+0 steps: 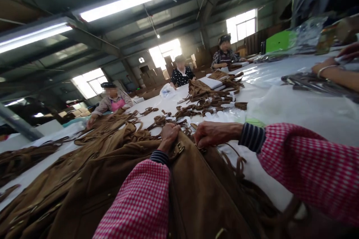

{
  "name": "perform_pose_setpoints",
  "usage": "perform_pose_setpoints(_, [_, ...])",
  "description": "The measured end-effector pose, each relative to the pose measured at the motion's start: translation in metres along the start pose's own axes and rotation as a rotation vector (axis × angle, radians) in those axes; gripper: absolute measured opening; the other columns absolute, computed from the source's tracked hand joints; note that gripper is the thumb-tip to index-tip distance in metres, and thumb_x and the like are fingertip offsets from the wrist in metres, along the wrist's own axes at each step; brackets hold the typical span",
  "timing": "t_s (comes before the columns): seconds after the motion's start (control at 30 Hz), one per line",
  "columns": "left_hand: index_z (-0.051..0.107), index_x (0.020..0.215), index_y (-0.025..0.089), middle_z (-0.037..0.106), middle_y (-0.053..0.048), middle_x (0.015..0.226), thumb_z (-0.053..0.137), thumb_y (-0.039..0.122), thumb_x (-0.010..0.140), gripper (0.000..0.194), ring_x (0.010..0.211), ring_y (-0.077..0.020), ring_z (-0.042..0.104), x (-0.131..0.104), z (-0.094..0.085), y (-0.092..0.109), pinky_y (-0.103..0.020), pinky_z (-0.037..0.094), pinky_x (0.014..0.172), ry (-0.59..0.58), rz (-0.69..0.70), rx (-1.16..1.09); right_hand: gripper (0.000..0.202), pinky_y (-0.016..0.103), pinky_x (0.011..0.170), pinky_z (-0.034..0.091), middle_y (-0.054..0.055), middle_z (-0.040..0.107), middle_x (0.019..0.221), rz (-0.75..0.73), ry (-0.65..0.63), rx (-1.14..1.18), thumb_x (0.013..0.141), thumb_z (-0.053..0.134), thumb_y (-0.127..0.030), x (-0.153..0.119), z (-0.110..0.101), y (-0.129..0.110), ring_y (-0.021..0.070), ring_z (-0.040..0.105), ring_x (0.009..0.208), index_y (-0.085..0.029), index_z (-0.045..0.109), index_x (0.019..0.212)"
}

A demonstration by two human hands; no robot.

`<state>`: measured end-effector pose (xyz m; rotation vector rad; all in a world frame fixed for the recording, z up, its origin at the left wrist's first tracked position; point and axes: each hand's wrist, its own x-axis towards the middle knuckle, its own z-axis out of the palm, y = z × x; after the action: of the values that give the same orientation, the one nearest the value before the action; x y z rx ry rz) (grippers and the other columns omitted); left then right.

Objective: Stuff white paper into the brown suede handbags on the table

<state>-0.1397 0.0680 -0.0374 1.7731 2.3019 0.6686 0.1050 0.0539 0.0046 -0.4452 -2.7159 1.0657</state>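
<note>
A brown suede-look garment (202, 186) with metal fittings lies spread in front of me. My left hand (169, 136) is closed on its upper edge, close beside a metal buckle (178, 150). A short way to the right, my right hand (211, 133) pinches the same garment near another small metal piece, which the fingers partly hide. More brown garments (92, 179) are heaped to the left, with snaps and zips showing. Thin brown straps (238, 162) trail off the garment's right side.
Brown belts and white tags (196, 110) lie scattered on the white table (269, 168). Folded garments (213, 84) are stacked farther back. Clear plastic sheeting (303, 108) covers the right side. Another person's hand (327, 65) rests by bagged items. Several people sit along the far side.
</note>
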Motion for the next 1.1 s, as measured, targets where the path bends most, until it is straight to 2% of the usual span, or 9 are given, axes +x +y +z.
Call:
perform_pose_setpoints(0.23, [0.063,0.082,0.014,0.063,0.000,0.077,0.058,0.045,0.099,0.036,0.072,-0.0139,0.060,-0.003,0.003,0.003,-0.030,0.051,0.072,-0.014,0.051,0.143,0.016,0.020,0.054,0.036,-0.003,0.057,0.067,0.050,-0.098,0.256,0.087,0.064,-0.021,-0.073,0.028,-0.024,0.0095,0.049,0.061,-0.010,0.074,0.087])
perform_pose_setpoints(0.37, [0.065,0.076,0.015,0.065,-0.005,0.077,0.050,0.042,0.100,0.039,0.076,-0.0192,0.060,-0.006,-0.006,0.011,-0.031,0.046,0.070,-0.003,0.096,0.177,0.018,0.021,0.064,0.041,0.000,0.064,0.076,0.038,0.103,0.177,0.092,0.064,-0.024,-0.094,0.040,-0.029,0.0113,0.055,0.069,-0.011,0.076,0.095])
perform_pose_setpoints(0.47, [0.068,0.097,0.014,0.069,-0.012,0.100,0.047,0.040,0.100,0.034,0.094,-0.0255,0.061,-0.024,-0.030,0.022,-0.034,0.045,0.081,0.059,0.156,0.195,0.015,0.024,0.073,0.043,0.001,0.067,0.087,0.039,0.317,0.019,0.094,0.065,-0.026,-0.114,0.047,-0.035,0.0131,0.058,0.078,-0.017,0.075,0.099])
perform_pose_setpoints(0.57, [0.060,0.125,0.017,0.063,-0.013,0.127,0.056,0.038,0.097,0.035,0.118,-0.0289,0.053,-0.076,-0.065,0.039,-0.040,0.043,0.098,0.153,0.320,0.212,0.010,0.025,0.074,0.044,0.002,0.067,0.095,0.012,0.365,0.046,0.094,0.064,-0.023,-0.142,0.056,-0.050,0.0141,0.059,0.082,-0.020,0.073,0.099])
perform_pose_setpoints(0.7, [0.066,0.112,0.021,0.068,-0.007,0.115,0.053,0.030,0.102,0.019,0.109,-0.0222,0.056,-0.197,-0.088,0.065,-0.036,0.047,0.096,0.089,0.903,0.189,0.027,0.025,0.086,0.047,0.003,0.065,0.115,0.003,0.217,0.117,0.087,0.063,-0.007,-0.172,0.077,-0.076,0.0160,0.062,0.100,-0.022,0.069,0.108])
perform_pose_setpoints(0.77, [0.065,0.119,0.021,0.068,-0.006,0.123,0.052,0.030,0.103,0.023,0.113,-0.0206,0.055,-0.260,-0.077,0.074,-0.035,0.047,0.098,-0.065,1.102,0.204,0.030,0.026,0.089,0.047,0.003,0.063,0.117,0.004,0.233,0.073,0.085,0.064,-0.004,-0.179,0.093,-0.080,0.0165,0.062,0.103,-0.022,0.066,0.109])
perform_pose_setpoints(0.87, [0.062,0.128,0.029,0.064,0.004,0.133,0.051,0.028,0.104,0.027,0.124,-0.0172,0.051,-0.325,-0.037,0.077,-0.033,0.047,0.099,-0.011,1.384,0.252,0.017,0.026,0.087,0.047,0.003,0.063,0.113,-0.036,0.315,0.027,0.088,0.062,-0.006,-0.180,0.114,-0.076,0.0159,0.062,0.099,-0.020,0.064,0.097])
perform_pose_setpoints(0.97, [0.063,0.118,0.029,0.069,0.005,0.115,0.048,0.027,0.106,0.019,0.118,-0.0141,0.055,-0.345,-0.003,0.077,-0.032,0.045,0.099,-0.048,1.303,0.253,0.012,0.025,0.076,0.045,0.002,0.064,0.099,-0.022,0.302,-0.047,0.092,0.059,-0.008,-0.180,0.121,-0.074,0.0143,0.062,0.086,-0.019,0.059,0.086])
perform_pose_setpoints(1.1, [0.057,0.090,0.023,0.067,0.004,0.087,0.048,0.037,0.106,0.023,0.083,-0.0110,0.058,-0.335,-0.004,0.084,-0.029,0.043,0.084,-0.250,1.158,0.113,0.017,0.026,0.058,0.033,0.000,0.062,0.081,-0.020,0.220,-0.235,0.098,0.049,-0.011,-0.182,0.112,-0.081,0.0123,0.054,0.066,-0.019,0.055,0.085])
